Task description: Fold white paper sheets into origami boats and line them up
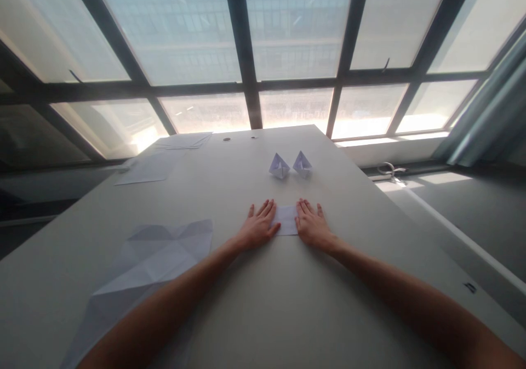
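Observation:
A small folded piece of white paper lies flat on the white table, between my two hands. My left hand rests on its left side, fingers stretched out and spread. On the right side my right hand lies flat, its fingers pointing away from me. Parts of the paper's two side edges are hidden under the hands. Just beyond stand two folded paper boats, a left boat and a right boat, side by side with a small gap.
A large creased sheet lies at left, partly under my left forearm. Farther back on the left are several flat sheets. A small dark object sits near the right table edge. Windows stand behind the table.

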The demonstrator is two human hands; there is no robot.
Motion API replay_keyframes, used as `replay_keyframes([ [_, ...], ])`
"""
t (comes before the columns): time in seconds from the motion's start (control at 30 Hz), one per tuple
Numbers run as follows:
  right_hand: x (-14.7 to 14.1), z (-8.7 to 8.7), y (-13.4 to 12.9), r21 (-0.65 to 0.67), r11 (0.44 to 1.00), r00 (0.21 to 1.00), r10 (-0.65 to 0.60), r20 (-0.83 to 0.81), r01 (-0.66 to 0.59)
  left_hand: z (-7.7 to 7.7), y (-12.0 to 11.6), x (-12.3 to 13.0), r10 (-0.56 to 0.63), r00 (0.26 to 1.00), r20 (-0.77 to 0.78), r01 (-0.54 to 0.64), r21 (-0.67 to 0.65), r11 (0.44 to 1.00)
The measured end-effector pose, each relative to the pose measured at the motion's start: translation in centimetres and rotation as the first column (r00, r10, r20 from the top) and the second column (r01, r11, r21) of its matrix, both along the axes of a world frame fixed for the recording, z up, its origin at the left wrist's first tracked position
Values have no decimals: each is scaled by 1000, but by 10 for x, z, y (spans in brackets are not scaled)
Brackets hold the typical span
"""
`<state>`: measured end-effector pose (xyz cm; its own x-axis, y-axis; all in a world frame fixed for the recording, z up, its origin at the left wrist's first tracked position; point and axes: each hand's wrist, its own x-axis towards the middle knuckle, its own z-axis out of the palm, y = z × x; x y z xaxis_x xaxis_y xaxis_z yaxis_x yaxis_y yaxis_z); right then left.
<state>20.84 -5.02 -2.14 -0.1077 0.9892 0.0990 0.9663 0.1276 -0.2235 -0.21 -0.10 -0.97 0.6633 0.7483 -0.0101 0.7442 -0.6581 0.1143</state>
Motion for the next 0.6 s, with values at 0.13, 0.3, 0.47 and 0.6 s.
replay_keyframes([
  [0.13, -2, -1, -2, 42, 999, 1000, -1, 7, 1, 4, -1, -2, -122, 992, 17, 123, -16, 992],
  [0.3, -6, 9, -6, 111, 988, 994, 98, 57, -104, 11, -4, -2, -190, 978, 89, 196, -56, 979],
  [0.47, -7, 13, -3, 66, 949, 951, 310, -16, -309, 12, -5, -1, -183, 977, 111, 190, -61, 980],
  [0.6, -5, 11, -1, 44, 959, 960, 281, -23, -280, 4, -3, 2, -121, 989, 83, 123, -26, 992],
])
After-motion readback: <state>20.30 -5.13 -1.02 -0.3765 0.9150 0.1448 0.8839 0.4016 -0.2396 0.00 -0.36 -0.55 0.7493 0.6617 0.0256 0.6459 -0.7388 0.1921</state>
